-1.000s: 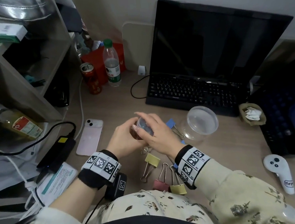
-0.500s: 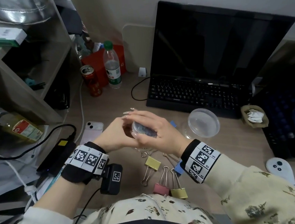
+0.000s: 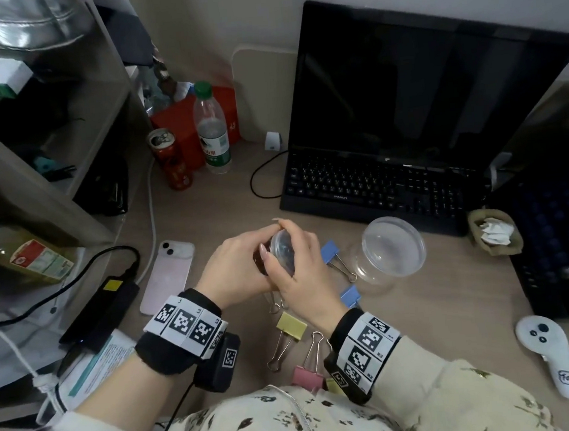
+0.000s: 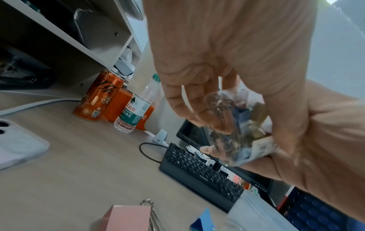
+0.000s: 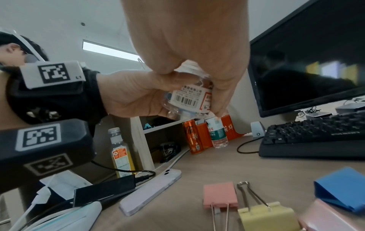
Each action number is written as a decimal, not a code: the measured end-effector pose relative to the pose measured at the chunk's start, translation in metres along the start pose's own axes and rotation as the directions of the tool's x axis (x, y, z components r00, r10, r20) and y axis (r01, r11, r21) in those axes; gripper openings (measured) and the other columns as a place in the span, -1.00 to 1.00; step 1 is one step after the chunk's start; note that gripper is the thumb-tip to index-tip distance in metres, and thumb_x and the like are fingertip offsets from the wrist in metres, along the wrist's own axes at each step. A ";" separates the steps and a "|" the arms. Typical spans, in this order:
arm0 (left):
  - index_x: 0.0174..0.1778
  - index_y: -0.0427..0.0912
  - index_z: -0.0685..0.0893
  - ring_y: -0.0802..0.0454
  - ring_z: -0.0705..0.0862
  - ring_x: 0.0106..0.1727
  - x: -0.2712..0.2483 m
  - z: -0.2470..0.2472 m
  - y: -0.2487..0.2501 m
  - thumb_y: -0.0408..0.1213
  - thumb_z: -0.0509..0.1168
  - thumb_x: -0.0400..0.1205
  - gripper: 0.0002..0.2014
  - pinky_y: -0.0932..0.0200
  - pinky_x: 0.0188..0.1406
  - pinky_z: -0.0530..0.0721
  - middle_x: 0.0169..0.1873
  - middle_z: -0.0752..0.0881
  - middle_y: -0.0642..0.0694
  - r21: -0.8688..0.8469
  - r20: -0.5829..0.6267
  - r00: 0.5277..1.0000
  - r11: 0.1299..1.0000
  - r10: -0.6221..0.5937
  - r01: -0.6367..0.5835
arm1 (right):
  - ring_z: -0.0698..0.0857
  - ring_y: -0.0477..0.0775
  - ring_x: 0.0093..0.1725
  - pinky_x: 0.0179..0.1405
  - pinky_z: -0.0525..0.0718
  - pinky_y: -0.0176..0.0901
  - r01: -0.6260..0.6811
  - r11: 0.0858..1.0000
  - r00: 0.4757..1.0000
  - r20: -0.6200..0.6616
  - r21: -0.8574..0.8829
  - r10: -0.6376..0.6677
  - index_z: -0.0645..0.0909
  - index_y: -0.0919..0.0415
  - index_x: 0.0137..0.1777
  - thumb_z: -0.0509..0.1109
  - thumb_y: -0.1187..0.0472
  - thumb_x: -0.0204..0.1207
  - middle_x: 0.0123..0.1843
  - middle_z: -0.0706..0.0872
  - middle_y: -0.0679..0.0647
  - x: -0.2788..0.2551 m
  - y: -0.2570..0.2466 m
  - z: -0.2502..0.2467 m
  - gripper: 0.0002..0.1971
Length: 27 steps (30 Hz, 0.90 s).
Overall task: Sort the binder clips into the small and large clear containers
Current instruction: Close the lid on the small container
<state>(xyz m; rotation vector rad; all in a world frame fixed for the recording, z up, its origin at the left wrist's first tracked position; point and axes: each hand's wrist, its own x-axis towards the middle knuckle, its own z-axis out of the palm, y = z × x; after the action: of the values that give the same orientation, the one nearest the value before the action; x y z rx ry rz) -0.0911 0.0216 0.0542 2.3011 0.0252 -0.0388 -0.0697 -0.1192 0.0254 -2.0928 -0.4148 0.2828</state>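
Both hands hold the small clear container (image 3: 282,251) above the desk; small clips show through its wall (image 4: 233,125) and a barcode label is on it (image 5: 189,96). My left hand (image 3: 233,271) grips its body from the left. My right hand (image 3: 298,276) curls over its lid end from the right. The large clear container (image 3: 391,247) stands open and looks empty on the desk to the right. Large binder clips lie below the hands: two blue (image 3: 331,250) (image 3: 350,295), a yellow (image 3: 291,324) and a pink (image 3: 307,378).
A black keyboard (image 3: 377,186) and monitor (image 3: 419,83) stand behind. A pink phone (image 3: 168,277) and black power brick (image 3: 102,313) lie at left. A red can (image 3: 171,160), water bottle (image 3: 212,132) and shelf unit (image 3: 47,150) are at back left, a white controller (image 3: 546,350) at right.
Both hands keep hold of the small container. The left wrist has risen and turned, and the container now lies more tilted, its lid end toward the right hand.
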 end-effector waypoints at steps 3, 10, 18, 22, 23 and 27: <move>0.24 0.34 0.50 0.17 0.68 -0.02 0.006 0.007 -0.001 -0.01 0.40 0.31 -0.46 0.04 -0.07 0.69 -0.07 0.73 0.27 0.094 0.008 0.998 0.994 -0.054 0.053 | 0.50 -0.35 0.22 0.14 0.48 -0.48 -0.029 0.998 0.999 -0.033 0.064 0.032 0.25 -0.19 0.50 0.32 -0.24 0.53 0.32 0.42 -0.10 0.008 0.009 0.000 -0.42; 0.42 0.21 0.41 0.13 0.61 0.26 0.021 0.027 -0.030 -0.10 0.46 0.33 -0.30 0.09 0.17 0.62 0.28 0.60 0.21 0.109 0.173 0.968 0.980 -0.182 0.164 | 0.55 0.01 0.37 0.29 0.60 0.02 -0.140 0.963 0.972 0.154 -0.230 0.178 0.22 -0.14 0.54 0.27 -0.37 0.46 0.45 0.50 -0.04 0.023 0.031 -0.008 -0.30; 0.62 0.09 0.08 0.13 0.66 0.03 0.023 0.040 -0.053 0.09 0.54 0.36 0.00 0.11 0.14 0.67 0.42 0.49 0.08 0.007 0.310 0.901 0.949 -0.302 0.315 | 0.61 0.14 0.35 0.32 0.58 0.08 -0.167 0.891 0.965 0.116 -0.421 0.236 0.27 -0.11 0.53 0.28 -0.38 0.47 0.45 0.52 0.02 0.064 0.058 -0.014 -0.31; 0.62 0.05 0.14 0.05 0.68 0.13 0.018 0.041 -0.064 0.01 0.44 0.51 -0.17 0.17 0.20 0.62 0.43 0.53 0.02 -0.067 0.314 0.884 0.921 -0.346 0.385 | 0.61 0.20 0.32 0.31 0.58 0.11 -0.182 0.835 0.944 0.146 -0.519 0.296 0.23 -0.10 0.56 0.27 -0.33 0.51 0.49 0.45 0.06 0.080 0.071 -0.010 -0.33; 0.61 0.05 0.17 0.06 0.68 0.08 0.017 0.040 -0.067 -0.03 0.43 0.53 -0.21 0.19 0.17 0.62 0.39 0.56 -0.01 -0.095 0.315 0.882 0.913 -0.351 0.398 | 0.61 0.21 0.32 0.32 0.58 0.12 -0.178 0.823 0.939 0.157 -0.540 0.306 0.23 -0.09 0.56 0.26 -0.33 0.52 0.50 0.43 0.07 0.081 0.073 -0.009 -0.33; 0.58 0.07 0.23 0.17 0.67 -0.06 0.016 0.038 -0.073 -0.08 0.40 0.57 -0.31 0.22 0.09 0.65 0.25 0.63 0.00 -0.157 0.312 0.878 0.892 -0.363 0.424 | 0.63 0.25 0.27 0.20 0.65 0.12 -0.130 0.783 0.937 0.182 -0.608 0.297 0.21 -0.05 0.59 0.25 -0.31 0.54 0.49 0.41 0.08 0.083 0.083 -0.006 -0.31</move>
<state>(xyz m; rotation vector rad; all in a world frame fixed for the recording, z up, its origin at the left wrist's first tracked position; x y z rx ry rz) -0.0782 0.0423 -0.0264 2.0127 0.3433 -0.5423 0.0238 -0.1315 -0.0450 -2.7399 -0.4629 0.6500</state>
